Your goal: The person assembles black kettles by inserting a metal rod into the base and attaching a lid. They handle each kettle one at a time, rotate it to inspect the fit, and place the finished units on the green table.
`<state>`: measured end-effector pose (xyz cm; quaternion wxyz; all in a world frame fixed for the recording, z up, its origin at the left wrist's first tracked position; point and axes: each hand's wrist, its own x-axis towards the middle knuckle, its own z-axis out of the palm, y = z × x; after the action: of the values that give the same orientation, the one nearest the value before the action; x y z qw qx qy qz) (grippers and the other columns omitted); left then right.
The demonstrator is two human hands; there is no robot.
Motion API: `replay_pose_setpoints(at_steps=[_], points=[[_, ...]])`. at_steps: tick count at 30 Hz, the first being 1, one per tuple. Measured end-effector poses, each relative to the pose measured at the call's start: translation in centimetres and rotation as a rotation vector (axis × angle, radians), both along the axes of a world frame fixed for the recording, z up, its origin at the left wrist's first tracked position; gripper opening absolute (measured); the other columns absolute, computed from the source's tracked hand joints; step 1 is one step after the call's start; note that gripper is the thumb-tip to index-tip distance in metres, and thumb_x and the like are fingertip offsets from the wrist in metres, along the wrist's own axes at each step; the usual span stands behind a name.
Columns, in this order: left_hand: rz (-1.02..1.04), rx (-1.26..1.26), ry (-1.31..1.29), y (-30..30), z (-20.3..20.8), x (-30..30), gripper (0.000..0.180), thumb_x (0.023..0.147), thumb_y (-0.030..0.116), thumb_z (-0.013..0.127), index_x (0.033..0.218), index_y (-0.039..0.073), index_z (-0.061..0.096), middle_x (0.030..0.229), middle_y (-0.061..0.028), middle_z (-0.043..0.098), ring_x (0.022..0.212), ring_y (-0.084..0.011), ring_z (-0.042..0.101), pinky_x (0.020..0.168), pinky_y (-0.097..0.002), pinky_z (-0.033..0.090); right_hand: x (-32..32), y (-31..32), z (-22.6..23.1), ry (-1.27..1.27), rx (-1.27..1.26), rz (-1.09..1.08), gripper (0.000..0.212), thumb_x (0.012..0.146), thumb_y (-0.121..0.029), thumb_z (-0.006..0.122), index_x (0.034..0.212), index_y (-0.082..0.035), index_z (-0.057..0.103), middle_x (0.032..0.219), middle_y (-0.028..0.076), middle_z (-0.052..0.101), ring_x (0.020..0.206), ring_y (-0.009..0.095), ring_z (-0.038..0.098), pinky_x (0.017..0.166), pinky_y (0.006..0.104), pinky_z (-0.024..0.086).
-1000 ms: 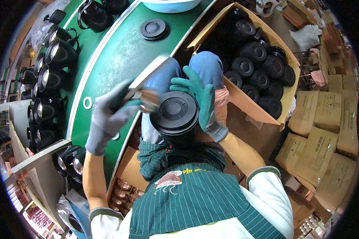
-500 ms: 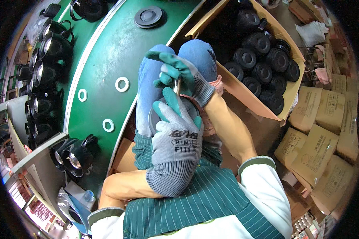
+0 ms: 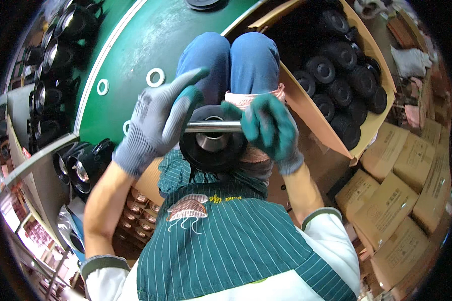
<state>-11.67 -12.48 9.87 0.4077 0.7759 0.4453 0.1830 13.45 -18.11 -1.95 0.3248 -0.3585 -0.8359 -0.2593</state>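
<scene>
"So, how do the fingers stand on the left hand [image 3: 168, 113]?"

"Spread: one reaches out away from the body, the next, green-tipped, bends inward. The shiny metal bar [image 3: 213, 127] meets that hand at its left end, but I can't tell whether anything there grips it."

"And the right hand [image 3: 272, 128]?"

"Curled in, fingers close together and a little blurred, closed around the bar's other end. One tip points across toward the left hand."

"Where's the bar, exactly?"

"Level between the two hands, crossing above the black round piece [image 3: 213, 159] at the lap. A metal cone-shaped part [image 3: 211, 142] sits in the middle of that piece."

"Anything near the left hand?"

"A white ring [image 3: 155, 77] just beyond it, flat on the green table [image 3: 130, 50]."
</scene>
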Motion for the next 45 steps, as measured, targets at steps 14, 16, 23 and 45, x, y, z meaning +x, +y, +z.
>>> replay_pose_setpoints(at_steps=[14,16,23,45], points=[[-0.437,-0.176,-0.054,9.3,-6.1,4.3,0.034,0.107,0.026,0.055,0.125,0.000,0.068,0.110,-0.0190,0.067,0.104,-0.0314,0.066,0.094,-0.0395,0.052,-4.0,-0.5,11.0,0.079,-1.185,0.825,0.035,0.074,-0.041,0.075,0.061,-0.017,0.054,0.055,-0.003,0.047,0.068,0.018,0.055,0.095,0.0449,0.049],[-0.496,-0.172,-0.154,10.1,-8.2,4.9,0.041,0.107,0.038,0.055,0.116,0.001,0.071,0.105,-0.0194,0.069,0.103,-0.0296,0.067,0.095,-0.0384,0.051,-4.9,-0.6,10.9,0.017,-1.263,0.852,0.031,0.079,-0.040,0.071,0.063,-0.016,0.058,0.054,-0.001,0.049,0.065,0.017,0.054,0.084,0.0405,0.050],[-0.792,-0.378,-0.411,9.7,-9.5,10.9,0.050,0.106,0.044,0.051,0.096,0.003,0.078,0.085,-0.0170,0.073,0.084,-0.0294,0.068,0.083,-0.0391,0.053,-9.8,-0.9,10.1,-0.025,-1.269,0.930,0.028,0.090,-0.037,0.059,0.094,-0.011,0.069,0.064,-0.001,0.057,0.059,0.019,0.053,0.066,0.0406,0.048],[-0.538,-0.316,0.800,4.5,4.9,5.8,0.040,0.101,0.039,0.062,0.109,0.002,0.076,0.082,-0.0149,0.075,0.070,-0.0211,0.072,0.068,-0.0383,0.059,-5.1,-3.8,5.0,1.299,-0.755,0.888,0.046,0.101,-0.041,0.054,0.126,-0.002,0.061,0.120,0.016,0.068,0.113,0.029,0.064,0.098,0.0424,0.051]])
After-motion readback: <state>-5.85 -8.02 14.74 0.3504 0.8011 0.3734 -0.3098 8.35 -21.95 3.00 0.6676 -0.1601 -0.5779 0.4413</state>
